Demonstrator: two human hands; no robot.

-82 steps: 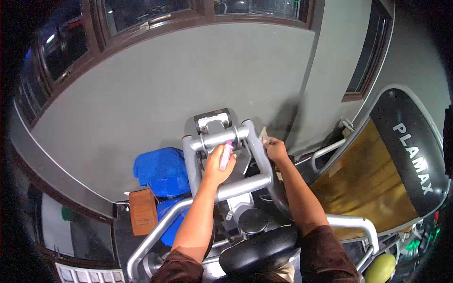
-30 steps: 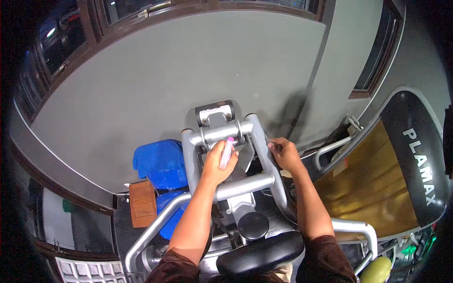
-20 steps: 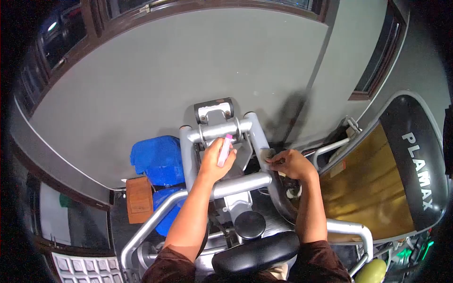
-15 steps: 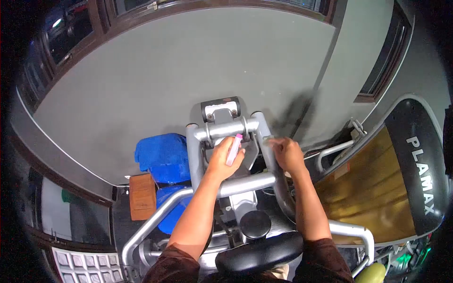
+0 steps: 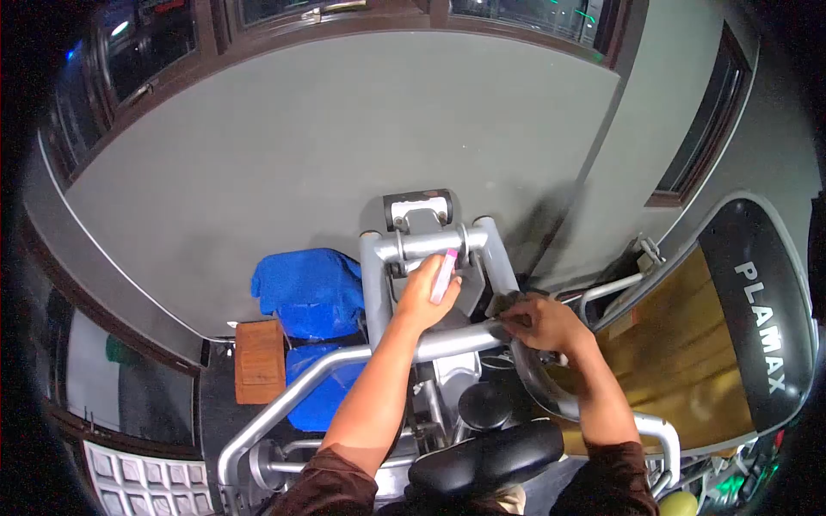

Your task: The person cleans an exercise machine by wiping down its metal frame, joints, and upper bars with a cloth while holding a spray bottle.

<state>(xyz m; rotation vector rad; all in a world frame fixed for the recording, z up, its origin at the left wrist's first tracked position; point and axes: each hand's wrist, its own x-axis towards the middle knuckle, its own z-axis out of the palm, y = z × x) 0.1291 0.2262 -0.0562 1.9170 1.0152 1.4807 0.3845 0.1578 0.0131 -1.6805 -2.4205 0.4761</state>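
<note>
A slim pale pink tube with a bright pink end (image 5: 444, 276) is in my left hand (image 5: 422, 297), whose fingers are wrapped round it. That hand is over the grey metal frame of an exercise machine (image 5: 377, 279). My right hand (image 5: 551, 323) is closed in a pinch at the right upright, close to where it meets the silver crossbar (image 5: 460, 341). Something small and greyish shows at its fingertips, too unclear to name. Below both hands are a round black pad (image 5: 484, 405) and a long black padded cushion (image 5: 486, 456).
A blue towel (image 5: 305, 279) lies over a blue seat on the left, beside a brown wooden block (image 5: 260, 361). To the right stands a large panel marked PLAMAX (image 5: 761, 327). A grey wall (image 5: 344, 129) rises behind the machine, with windows above.
My right hand has moved down along the right upright towards the crossbar. The left hand still grips the pink tube. The whole view has shifted slightly.
</note>
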